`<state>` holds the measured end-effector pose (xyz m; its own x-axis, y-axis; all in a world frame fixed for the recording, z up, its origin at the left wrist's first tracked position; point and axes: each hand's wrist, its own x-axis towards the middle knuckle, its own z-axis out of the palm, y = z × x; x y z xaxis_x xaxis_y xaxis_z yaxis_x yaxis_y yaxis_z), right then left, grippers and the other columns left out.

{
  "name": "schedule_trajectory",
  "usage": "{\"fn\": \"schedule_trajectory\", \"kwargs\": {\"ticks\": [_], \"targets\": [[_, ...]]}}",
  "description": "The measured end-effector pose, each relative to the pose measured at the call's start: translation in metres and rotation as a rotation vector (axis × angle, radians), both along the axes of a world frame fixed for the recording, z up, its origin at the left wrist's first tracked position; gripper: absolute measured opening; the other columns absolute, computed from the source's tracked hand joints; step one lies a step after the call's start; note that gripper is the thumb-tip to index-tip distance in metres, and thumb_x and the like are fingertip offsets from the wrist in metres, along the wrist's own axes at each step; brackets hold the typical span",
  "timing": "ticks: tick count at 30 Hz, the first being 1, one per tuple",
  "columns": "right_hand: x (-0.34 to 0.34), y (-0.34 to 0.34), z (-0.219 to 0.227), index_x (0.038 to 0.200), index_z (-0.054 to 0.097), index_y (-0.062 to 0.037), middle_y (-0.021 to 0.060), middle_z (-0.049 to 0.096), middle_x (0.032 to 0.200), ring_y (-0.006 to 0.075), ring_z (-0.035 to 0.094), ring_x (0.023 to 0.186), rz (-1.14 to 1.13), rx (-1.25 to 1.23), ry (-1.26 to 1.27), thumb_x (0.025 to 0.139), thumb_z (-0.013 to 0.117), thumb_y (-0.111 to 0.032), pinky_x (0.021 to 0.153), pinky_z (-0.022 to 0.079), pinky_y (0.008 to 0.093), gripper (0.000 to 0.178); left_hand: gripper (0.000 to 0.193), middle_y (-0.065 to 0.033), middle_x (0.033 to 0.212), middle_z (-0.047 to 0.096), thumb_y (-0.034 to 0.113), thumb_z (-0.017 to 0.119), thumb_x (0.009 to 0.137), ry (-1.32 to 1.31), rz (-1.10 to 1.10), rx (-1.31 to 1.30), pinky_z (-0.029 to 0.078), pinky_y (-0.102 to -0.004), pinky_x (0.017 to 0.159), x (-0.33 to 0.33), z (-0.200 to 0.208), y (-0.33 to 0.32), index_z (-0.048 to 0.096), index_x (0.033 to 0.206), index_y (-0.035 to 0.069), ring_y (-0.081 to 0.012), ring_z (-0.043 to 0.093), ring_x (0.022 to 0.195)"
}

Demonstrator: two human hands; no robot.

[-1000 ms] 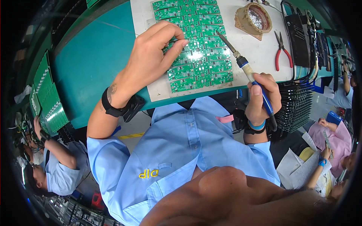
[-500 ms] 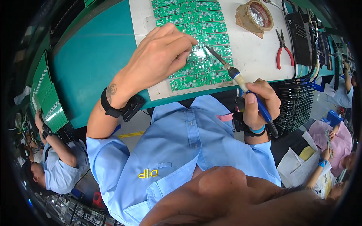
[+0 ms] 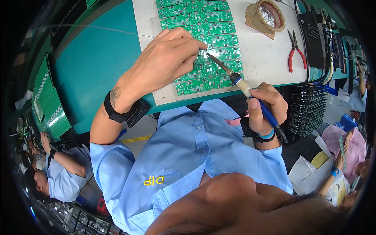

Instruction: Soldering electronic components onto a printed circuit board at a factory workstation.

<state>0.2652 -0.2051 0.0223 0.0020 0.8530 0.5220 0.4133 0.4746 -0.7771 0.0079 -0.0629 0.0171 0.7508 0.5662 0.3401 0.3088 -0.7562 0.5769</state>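
Note:
Rows of green circuit boards (image 3: 220,28) lie side by side on a pale sheet. Over them my left hand (image 3: 162,56) is closed, with a thin solder wire (image 3: 113,29) running into it from the left. Its index finger points at the middle of the boards. In my right hand (image 3: 271,106), pinched between thumb and fingers, is a soldering iron (image 3: 239,82) with a blue handle. The iron's dark tip is just below my left index fingertip, at the board surface. Whether the tip touches the board or the wire, I cannot tell.
Red-handled pliers (image 3: 296,53) and a round container of shiny bits (image 3: 270,17) lie to the right, beside a black tool holder (image 3: 312,43) with cables. Racked boards (image 3: 305,111) stand below the table edge. Co-workers sit at far left and right; stacked boards (image 3: 51,102) are at left.
The soldering iron and my right hand have moved left, bringing the tip close to my left fingertip. My left hand has shifted slightly down and right. The left co-worker's hand has lowered.

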Motion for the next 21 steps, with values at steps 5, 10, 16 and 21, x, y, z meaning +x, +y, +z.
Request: {"fn": "schedule_trajectory", "kwargs": {"ticks": [5,10,16,21], "targets": [[-0.0001,0.0007,0.0012,0.095,0.065,0.0055,0.014,0.067,0.07,0.0188,0.061,0.053,0.001,-0.039,-0.017,0.084,0.073,-0.001,0.049,0.046,0.0284,0.015,0.021,-0.0051,0.088,0.067,0.0,0.072,0.082,0.008,0.001,0.01,0.051,-0.0393,0.086,-0.0001,0.0005,0.0004,0.072,0.103,0.004,-0.025,0.065,0.094],[0.0004,0.0013,0.0014,0.096,0.065,0.0054,0.0144,0.067,0.07,0.0193,0.062,0.053,0.009,-0.047,-0.023,0.084,0.073,-0.001,0.049,0.047,0.0289,0.015,0.021,-0.0048,0.089,0.068,0.0,0.071,0.082,0.002,0.008,0.012,0.052,-0.0388,0.086,0.0007,0.0011,-0.0001,0.072,0.103,0.004,-0.0248,0.065,0.093],[-0.0015,0.0028,0.0014,0.096,0.066,0.0045,0.0147,0.068,0.072,0.02,0.063,0.054,0.016,-0.031,-0.023,0.083,0.073,-0.001,0.049,0.047,0.0296,0.016,0.016,-0.0052,0.114,0.076,-0.003,0.072,0.08,0.041,0.013,-0.023,0.053,-0.0397,0.087,-0.0001,0.0027,-0.0016,0.057,0.083,0.002,-0.0272,0.065,0.096],[-0.003,0.0036,0.0047,0.097,0.067,0.0028,0.014,0.069,0.073,0.0213,0.064,0.056,0.008,-0.011,-0.075,0.081,0.074,0.0,0.05,0.049,0.0299,0.017,0.02,-0.0055,0.1,0.071,-0.001,0.073,0.081,0.023,0.0,-0.004,0.052,-0.0394,0.087,-0.0011,-0.0005,-0.0002,0.067,0.099,0.003,-0.0259,0.065,0.096]]}}
